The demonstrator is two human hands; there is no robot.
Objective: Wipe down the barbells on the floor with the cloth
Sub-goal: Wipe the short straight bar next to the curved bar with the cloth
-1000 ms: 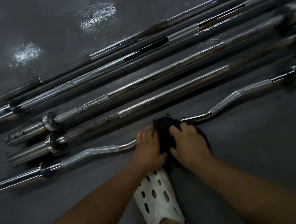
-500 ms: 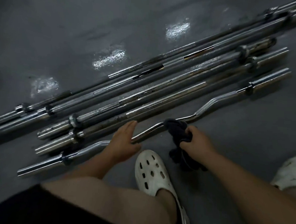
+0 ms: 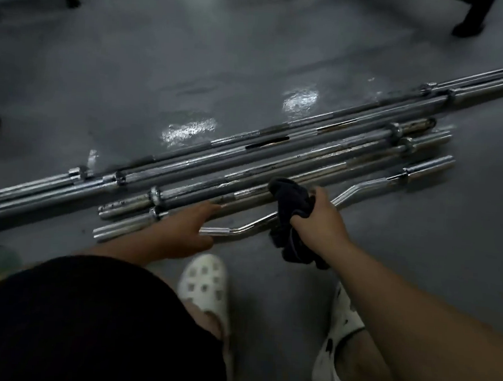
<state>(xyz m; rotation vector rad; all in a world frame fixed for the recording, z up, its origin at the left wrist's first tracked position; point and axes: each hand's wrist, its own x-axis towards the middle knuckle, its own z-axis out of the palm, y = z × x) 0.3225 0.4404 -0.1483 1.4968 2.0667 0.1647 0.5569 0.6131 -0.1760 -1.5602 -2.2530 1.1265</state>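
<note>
Cloth (image 3: 292, 206) in right hand (image 3: 322, 221) drapes curved barbell (image 3: 359, 187); left hand (image 3: 183, 230) outstretched.

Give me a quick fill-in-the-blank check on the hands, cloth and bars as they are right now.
The hand gripping the black cloth is the person's ____ one. Of all the bars, the bent bar lies ____ to the person. The floor carries ____ bars in all. The person's shoes are ____. Missing words: right, nearest, five, white.

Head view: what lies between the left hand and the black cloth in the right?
A bare stretch of the bent chrome curl bar, in the head view.
</note>
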